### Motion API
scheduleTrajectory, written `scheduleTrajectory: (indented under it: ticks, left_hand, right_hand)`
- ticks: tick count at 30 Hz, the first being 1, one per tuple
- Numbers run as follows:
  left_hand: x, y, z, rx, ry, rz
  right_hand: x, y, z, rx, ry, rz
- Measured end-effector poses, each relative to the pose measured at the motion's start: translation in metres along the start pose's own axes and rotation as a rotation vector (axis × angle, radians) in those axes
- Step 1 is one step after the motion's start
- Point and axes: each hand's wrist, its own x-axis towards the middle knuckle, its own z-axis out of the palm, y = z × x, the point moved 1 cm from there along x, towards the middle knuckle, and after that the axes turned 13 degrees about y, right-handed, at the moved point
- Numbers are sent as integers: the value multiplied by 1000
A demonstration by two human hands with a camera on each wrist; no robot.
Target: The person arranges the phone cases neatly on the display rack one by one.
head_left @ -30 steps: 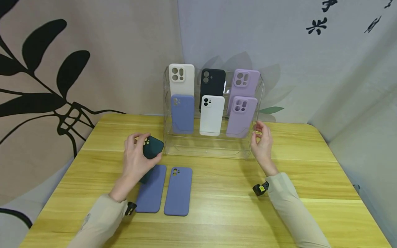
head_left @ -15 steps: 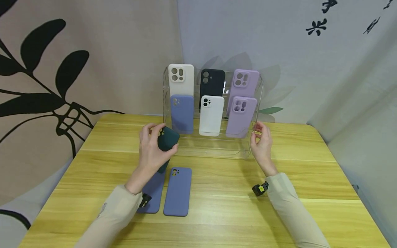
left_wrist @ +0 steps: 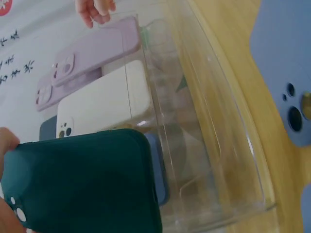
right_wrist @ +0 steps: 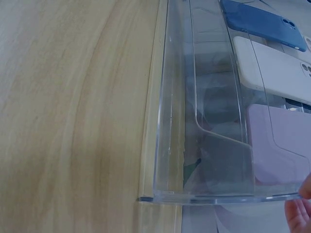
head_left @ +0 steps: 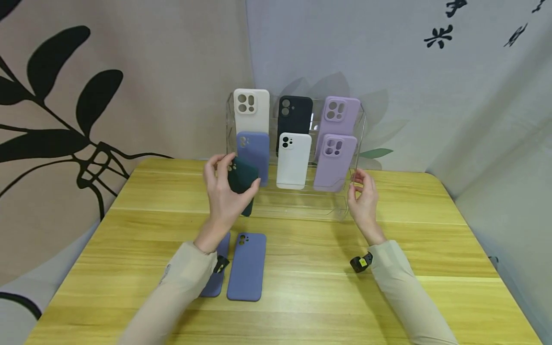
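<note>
A dark green phone case (head_left: 243,176) with camera holes is held by its upper part between the thumb and fingers of my left hand (head_left: 224,203). It hangs tilted before the lower left of the clear display stand (head_left: 297,212), in front of a blue phone case (head_left: 258,151). Filling the lower left of the left wrist view, the green case (left_wrist: 87,177) shows its back. At the stand's right side, my right hand (head_left: 364,201) pinches the edge of the side panel; the right wrist view shows only its fingertips (right_wrist: 295,213).
On the stand's tiers are a cream case (head_left: 252,120), a black case (head_left: 295,115), a white case (head_left: 294,165) and two lilac cases (head_left: 335,165). Two blue-grey cases (head_left: 247,268) lie on the wooden table (head_left: 315,287), one partly hidden by my left forearm.
My left hand has carried the green case up and right, from above the blue-grey cases to the front of the stand. The right hand stays in place.
</note>
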Motion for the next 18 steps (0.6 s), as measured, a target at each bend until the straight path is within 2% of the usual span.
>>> scheduleTrajectory:
  ticks: [8,18]
  left_hand:
    - [-1,-7,21,-24,49,-4]
    - [-15,-23,35,67,58,-28]
  right_hand:
    - [1,2,0,3,11,-11]
    - [1,0,0,1,5,-9]
